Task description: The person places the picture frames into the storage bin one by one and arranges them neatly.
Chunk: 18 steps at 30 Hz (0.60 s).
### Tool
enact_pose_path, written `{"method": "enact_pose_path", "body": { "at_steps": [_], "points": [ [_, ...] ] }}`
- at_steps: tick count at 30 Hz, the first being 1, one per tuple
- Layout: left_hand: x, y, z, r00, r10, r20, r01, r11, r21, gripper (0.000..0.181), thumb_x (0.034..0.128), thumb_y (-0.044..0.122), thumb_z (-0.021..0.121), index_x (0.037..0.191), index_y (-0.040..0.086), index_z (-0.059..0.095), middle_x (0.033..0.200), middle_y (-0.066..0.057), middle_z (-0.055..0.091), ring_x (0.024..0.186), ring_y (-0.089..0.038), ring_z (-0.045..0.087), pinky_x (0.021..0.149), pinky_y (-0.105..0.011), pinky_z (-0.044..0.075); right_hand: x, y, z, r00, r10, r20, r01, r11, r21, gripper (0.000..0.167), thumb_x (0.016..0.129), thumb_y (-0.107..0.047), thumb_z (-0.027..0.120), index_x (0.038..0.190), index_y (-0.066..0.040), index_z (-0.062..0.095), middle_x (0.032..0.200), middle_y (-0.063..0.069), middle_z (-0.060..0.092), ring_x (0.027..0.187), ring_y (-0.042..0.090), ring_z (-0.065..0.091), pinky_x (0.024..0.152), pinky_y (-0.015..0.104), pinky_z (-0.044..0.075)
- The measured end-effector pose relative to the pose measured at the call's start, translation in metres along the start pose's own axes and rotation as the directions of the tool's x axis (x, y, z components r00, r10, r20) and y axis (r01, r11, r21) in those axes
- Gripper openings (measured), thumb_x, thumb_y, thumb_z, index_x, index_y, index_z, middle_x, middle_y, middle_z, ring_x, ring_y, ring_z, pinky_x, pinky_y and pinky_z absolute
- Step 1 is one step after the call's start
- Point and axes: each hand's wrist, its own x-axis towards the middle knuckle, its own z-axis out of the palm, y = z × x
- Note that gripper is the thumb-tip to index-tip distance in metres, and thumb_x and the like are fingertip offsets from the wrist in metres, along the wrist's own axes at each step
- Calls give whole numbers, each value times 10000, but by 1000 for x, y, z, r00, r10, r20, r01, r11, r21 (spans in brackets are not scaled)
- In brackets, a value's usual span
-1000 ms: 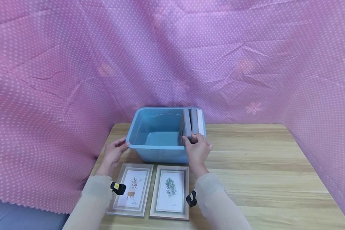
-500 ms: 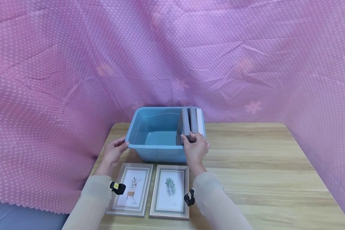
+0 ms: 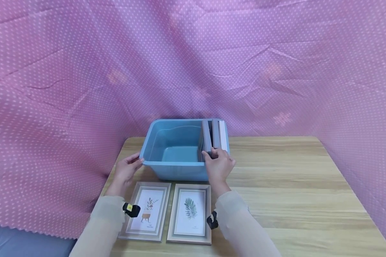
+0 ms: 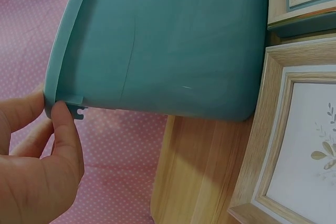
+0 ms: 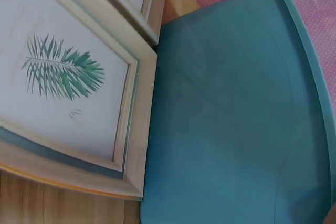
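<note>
My left hand [image 3: 125, 170] pinches the front left corner of a light blue plastic bin [image 3: 180, 172]; in the left wrist view the thumb [image 4: 64, 124] presses the outside of its rim. At the bin's right end several picture frames stand on edge. My right hand [image 3: 219, 166] reaches over the front rim and grips the near edge of the leftmost standing frame [image 3: 207, 135], which leans slightly. Beside it are a second grey-edged frame [image 3: 216, 130] and a white-edged one [image 3: 223, 132]. The right wrist view barely catches that hand's fingers [image 5: 331, 216], at the lower right.
Two wooden picture frames lie face up before the bin: a potted-plant print [image 3: 147, 210] on the left, a green-leaf print [image 3: 190, 214] on the right. The wood-grain table [image 3: 283, 185] extends to the right. Pink dotted cloth [image 3: 193, 64] hangs behind and at the sides.
The leftmost standing frame's lower part has shifted slightly left, and my right hand with it. My left hand stays on the bin's corner.
</note>
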Motion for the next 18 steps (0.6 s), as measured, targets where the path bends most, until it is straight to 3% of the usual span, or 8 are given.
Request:
{"method": "enact_pose_path", "body": {
  "at_steps": [7,18],
  "points": [
    [-2,4,2,1000,0,13,-1,1000,7,469,936,66,607,1380,13,466,1363,-185,472,1212,-269,496,987,-297,465,5,0,-3,1000,-6,20,7,1000,-18,274,737,-244,842,891,-77,689,831,55,695,783,185,625,798,398,360],
    [-6,14,6,999,-33,2,33,999,18,468,940,70,603,1383,15,462,1358,-180,475,1212,-267,493,937,-232,489,14,0,-9,995,44,85,-41,998,-37,325,745,-318,826,914,-85,676,906,54,680,872,215,626,870,400,351]
  ]
}}
